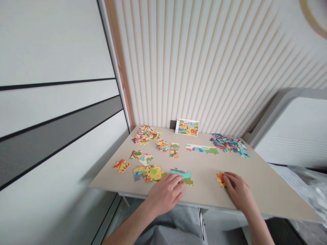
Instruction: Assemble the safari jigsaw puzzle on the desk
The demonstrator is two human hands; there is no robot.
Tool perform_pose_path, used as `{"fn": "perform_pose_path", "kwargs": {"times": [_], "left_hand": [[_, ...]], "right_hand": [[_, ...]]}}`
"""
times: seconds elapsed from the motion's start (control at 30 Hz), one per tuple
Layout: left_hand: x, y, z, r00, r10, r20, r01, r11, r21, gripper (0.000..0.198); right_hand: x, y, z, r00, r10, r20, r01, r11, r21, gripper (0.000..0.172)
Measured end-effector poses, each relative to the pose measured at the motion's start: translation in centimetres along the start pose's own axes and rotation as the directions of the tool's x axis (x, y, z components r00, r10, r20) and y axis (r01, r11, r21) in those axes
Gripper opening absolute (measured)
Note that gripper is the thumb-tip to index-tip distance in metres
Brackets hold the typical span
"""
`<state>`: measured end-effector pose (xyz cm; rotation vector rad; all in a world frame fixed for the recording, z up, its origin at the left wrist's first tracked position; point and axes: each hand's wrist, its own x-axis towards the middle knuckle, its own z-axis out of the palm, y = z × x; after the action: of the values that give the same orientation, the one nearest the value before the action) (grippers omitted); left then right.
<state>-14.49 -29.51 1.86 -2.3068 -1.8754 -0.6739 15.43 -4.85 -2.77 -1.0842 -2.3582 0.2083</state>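
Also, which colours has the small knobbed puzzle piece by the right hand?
The small puzzle piece shows orange and yellow, in the head view.

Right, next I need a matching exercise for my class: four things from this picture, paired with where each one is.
1. Picture card
2. Blue-purple pile
3. Left hand
4. Right hand

A. Far right of the table
B. At an orange piece
C. Upright near the back edge
D. Over turquoise-and-green pieces

Pairs: 1-C, 2-A, 3-D, 4-B

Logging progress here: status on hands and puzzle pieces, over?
Left hand over teal-and-green puzzle section. Right hand at orange puzzle piece. Possible obstruction: yellow puzzle pieces close beside left hand.
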Motion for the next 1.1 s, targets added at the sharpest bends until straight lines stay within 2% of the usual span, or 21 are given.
{"fn": "perform_pose_path", "kwargs": {"times": [0.1, 0.2, 0.3, 0.37, 0.43, 0.53, 0.57, 0.6, 0.67, 0.73, 0.83, 0.93, 1.1], "left_hand": [[-1.1, -0.3, -1.4, 1.0, 0.006, 0.0, -0.006, 1.0, 0.009, 0.029], [-2.8, -1.2, -3.0, 0.998, -0.054, -0.01, 0.055, 0.997, 0.056, 0.029], [-4.8, -3.4, -4.6, 0.988, -0.148, -0.038, 0.152, 0.981, 0.119, 0.03], [-6.3, -5.8, -5.5, 0.97, -0.229, -0.084, 0.239, 0.959, 0.155, 0.032], [-7.9, -8.8, -6.3, 0.924, -0.337, -0.182, 0.368, 0.913, 0.178, 0.032], [-10.4, -13.5, -7.0, 0.78, -0.528, -0.336, 0.604, 0.775, 0.187, 0.038], [-11.2, -14.7, -7.1, 0.739, -0.579, -0.344, 0.659, 0.726, 0.196, 0.044], [-11.9, -15.7, -7.1, 0.719, -0.614, -0.325, 0.688, 0.694, 0.21, 0.052], [-13.0, -17.0, -6.9, 0.714, -0.649, -0.264, 0.7, 0.676, 0.231, 0.061], [-13.5, -17.4, -6.7, 0.733, -0.645, -0.216, 0.68, 0.694, 0.235, 0.059], [-13.6, -17.5, -6.5, 0.744, -0.641, -0.19, 0.669, 0.711, 0.217, 0.052], [-13.4, -17.7, -6.4, 0.73, -0.659, -0.181, 0.683, 0.709, 0.174, 0.052], [-13.3, -18.1, -5.6, 0.718, -0.632, -0.292, 0.669, 0.743, 0.039, 0.054]], "right_hand": [[-0.1, 0.5, 0.3, 1.0, -0.01, -0.018, 0.009, 1.0, -0.017, 0.044], [-0.2, 1.5, 0.8, 1.0, -0.018, -0.025, 0.017, 0.999, -0.03, 0.044], [-0.3, 2.3, 1.3, 1.0, -0.027, -0.015, 0.027, 0.999, -0.034, 0.043], [-0.3, 2.6, 1.5, 0.999, -0.031, -0.017, 0.03, 0.999, -0.04, 0.042], [-0.3, 2.7, 1.6, 0.999, -0.038, -0.029, 0.037, 0.998, -0.045, 0.042], [-0.3, 2.7, 1.6, 0.999, -0.045, -0.03, 0.043, 0.998, -0.054, 0.042], [-0.3, 2.7, 1.5, 0.999, -0.042, -0.024, 0.041, 0.997, -0.06, 0.042], [-0.3, 2.7, 1.5, 0.999, -0.04, -0.017, 0.038, 0.997, -0.065, 0.042], [-0.2, 2.6, 1.5, 0.999, -0.037, -0.011, 0.037, 0.997, -0.07, 0.042], [-0.2, 2.4, 1.4, 0.999, -0.038, -0.013, 0.037, 0.997, -0.071, 0.043], [-0.1, 1.8, 1.1, 0.999, -0.037, -0.022, 0.035, 0.997, -0.072, 0.044], [-0.2, 1.2, 0.8, 0.999, -0.042, -0.02, 0.04, 0.997, -0.071, 0.045], [-0.3, 1.0, 0.5, 0.999, -0.036, -0.012, 0.035, 0.996, -0.08, 0.044]]}}
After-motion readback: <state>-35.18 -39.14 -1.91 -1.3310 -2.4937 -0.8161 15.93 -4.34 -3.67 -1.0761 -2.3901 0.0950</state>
